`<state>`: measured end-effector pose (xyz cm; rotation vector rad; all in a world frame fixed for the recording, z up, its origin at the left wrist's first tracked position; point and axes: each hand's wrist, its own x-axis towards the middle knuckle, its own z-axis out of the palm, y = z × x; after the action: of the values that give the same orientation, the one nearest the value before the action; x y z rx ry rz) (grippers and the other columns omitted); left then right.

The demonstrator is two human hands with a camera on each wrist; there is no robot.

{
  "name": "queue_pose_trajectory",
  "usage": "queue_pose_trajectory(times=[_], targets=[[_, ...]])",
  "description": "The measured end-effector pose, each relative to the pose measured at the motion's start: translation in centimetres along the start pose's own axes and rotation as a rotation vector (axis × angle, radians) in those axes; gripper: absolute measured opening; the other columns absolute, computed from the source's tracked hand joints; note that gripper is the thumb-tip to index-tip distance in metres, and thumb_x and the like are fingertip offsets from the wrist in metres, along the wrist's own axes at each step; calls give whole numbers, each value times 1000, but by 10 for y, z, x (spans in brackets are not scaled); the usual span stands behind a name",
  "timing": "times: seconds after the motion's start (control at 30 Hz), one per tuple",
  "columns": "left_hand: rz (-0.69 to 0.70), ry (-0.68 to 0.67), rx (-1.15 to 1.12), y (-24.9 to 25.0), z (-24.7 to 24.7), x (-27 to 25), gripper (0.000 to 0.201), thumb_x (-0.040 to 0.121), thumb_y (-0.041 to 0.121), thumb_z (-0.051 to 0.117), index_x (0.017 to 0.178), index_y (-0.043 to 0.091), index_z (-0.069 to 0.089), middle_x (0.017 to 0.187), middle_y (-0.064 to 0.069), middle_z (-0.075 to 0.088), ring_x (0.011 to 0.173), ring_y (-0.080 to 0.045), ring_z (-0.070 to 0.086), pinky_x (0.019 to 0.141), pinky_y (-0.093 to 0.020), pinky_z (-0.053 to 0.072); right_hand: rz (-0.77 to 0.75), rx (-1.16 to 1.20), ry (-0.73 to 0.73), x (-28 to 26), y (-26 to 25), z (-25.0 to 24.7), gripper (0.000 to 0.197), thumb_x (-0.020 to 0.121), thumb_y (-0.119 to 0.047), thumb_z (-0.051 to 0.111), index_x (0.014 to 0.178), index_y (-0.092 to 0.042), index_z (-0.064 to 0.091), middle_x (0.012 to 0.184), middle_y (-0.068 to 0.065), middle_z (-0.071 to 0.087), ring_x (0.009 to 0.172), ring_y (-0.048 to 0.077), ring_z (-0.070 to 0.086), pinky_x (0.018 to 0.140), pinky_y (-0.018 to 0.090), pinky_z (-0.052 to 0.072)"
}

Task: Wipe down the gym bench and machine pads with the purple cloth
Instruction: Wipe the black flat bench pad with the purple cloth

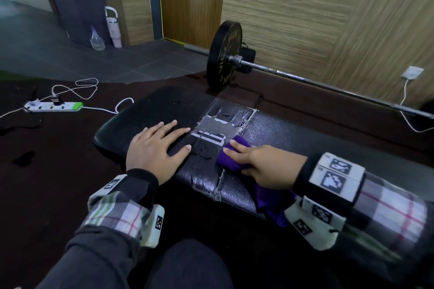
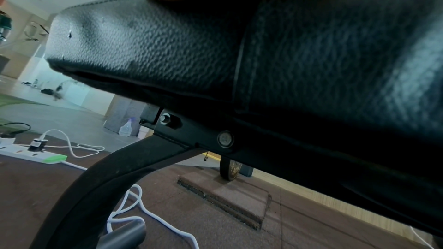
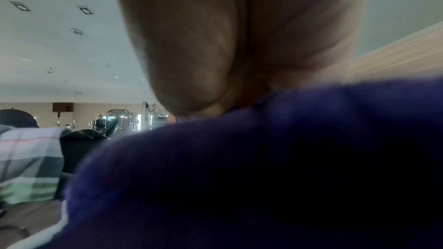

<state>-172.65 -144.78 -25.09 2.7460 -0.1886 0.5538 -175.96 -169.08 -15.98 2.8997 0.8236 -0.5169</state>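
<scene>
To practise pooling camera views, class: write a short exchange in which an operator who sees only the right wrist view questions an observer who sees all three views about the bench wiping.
Operator: I see only purple fabric under a palm. What is it lying on?
Observer: The purple cloth is on top of the black bench pad, held there by the right hand.
Operator: Where is the other hand?
Observer: The left hand rests flat on the pad with its fingers spread, apart from the cloth.
Operator: What lies between them?
Observer: A worn, taped patch crosses the pad; the cloth sits at its right edge.
</scene>
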Motion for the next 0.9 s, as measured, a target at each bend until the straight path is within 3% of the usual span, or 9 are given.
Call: queue_pose_trajectory(times=[0.1, 0.2, 0.4, 0.57, 0.7, 0.9], targets=[[-5, -7, 6, 0, -1, 0, 61, 77, 73, 21, 129, 56, 48, 146, 19, 43, 140, -9, 32, 115, -33, 19, 25, -15, 1, 26, 4, -10, 62, 98, -17, 41, 150, -31, 9, 158, -6, -4, 136, 29, 32, 112, 34, 24], [-2, -14, 6, 0, -1, 0, 62, 78, 73, 20, 130, 56, 47, 147, 19, 42, 140, -9, 32, 115, -33, 18, 93, -37, -13, 37, 22, -18, 62, 99, -20, 41, 150, -31, 7, 158, -4, -4, 137, 29, 30, 112, 32, 23], [1, -7, 4, -1, 0, 0, 60, 78, 72, 21, 130, 55, 48, 146, 19, 43, 140, -9, 33, 115, -34, 20, 153, -80, -3, 4, 41, -4, 62, 98, -21, 41, 150, -29, 7, 158, -1, -2, 134, 28, 36, 110, 30, 27], [-1, 11, 0, 1, 0, 0, 59, 79, 71, 23, 128, 54, 50, 145, 18, 46, 138, -11, 36, 114, -35, 22, 66, -27, -19, -14, 18, 2, 62, 98, -20, 41, 150, -30, 8, 158, -4, -4, 135, 27, 36, 111, 30, 25], [2, 8, 5, 1, 0, 0, 58, 79, 71, 25, 128, 54, 51, 144, 18, 46, 138, -11, 37, 114, -36, 23, 47, -27, 8, 18, 13, -5, 62, 98, -19, 40, 150, -31, 8, 158, -5, -6, 135, 28, 34, 111, 35, 27], [-3, 2, 1, 1, -1, 0, 58, 79, 71, 24, 129, 55, 49, 145, 20, 45, 139, -9, 35, 114, -34, 20, 122, -94, -26, 70, 41, -31, 63, 99, -19, 40, 150, -29, 5, 158, 1, -5, 139, 28, 26, 111, 28, 20]])
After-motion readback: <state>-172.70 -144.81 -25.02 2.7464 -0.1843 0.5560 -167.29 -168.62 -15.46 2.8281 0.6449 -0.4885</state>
